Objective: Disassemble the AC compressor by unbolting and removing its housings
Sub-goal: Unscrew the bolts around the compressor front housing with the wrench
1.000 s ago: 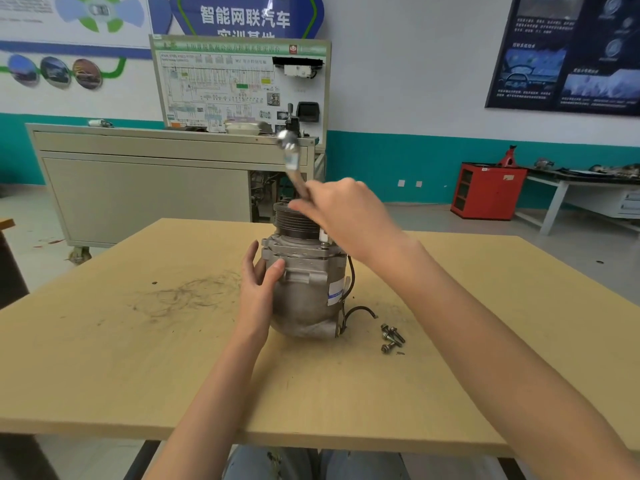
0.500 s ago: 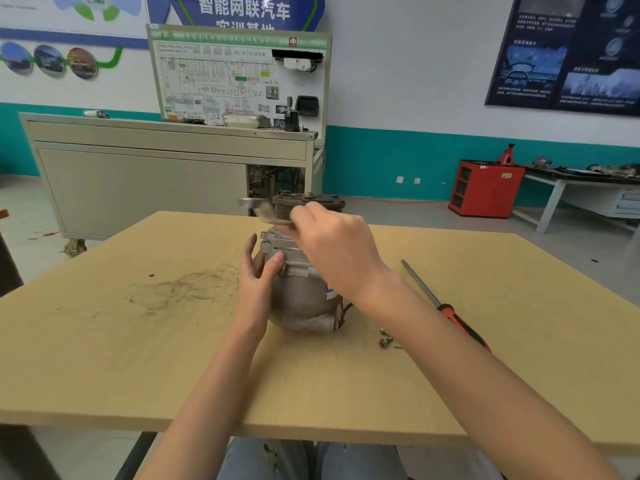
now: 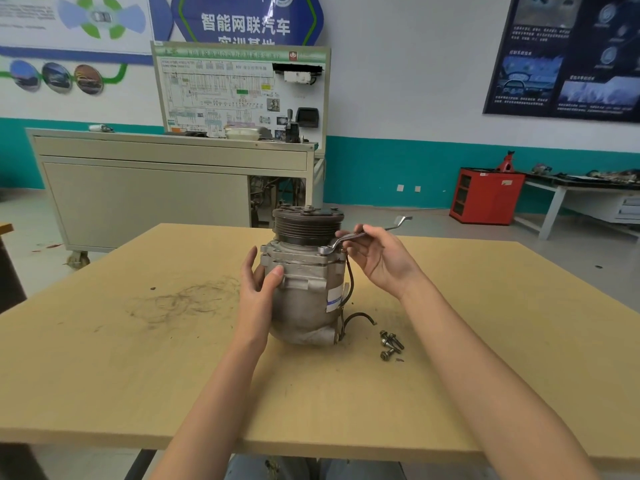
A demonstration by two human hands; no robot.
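Observation:
A grey AC compressor stands upright on the wooden table, its dark ribbed pulley on top. My left hand grips the left side of the housing, thumb on the front. My right hand holds a silver ring wrench by its shaft. The wrench's ring end sits on the housing's top right flange, at a bolt there. A black wire trails from the compressor's right side.
Three loose bolts lie on the table right of the compressor. Dark scuff marks stain the table at left. Behind stand a grey training cabinet, a red cabinet and a white bench.
My right hand has swung the wrench from pointing up and back, round to the compressor's right side, with its ring end now on the flange. My left hand has stayed on the housing.

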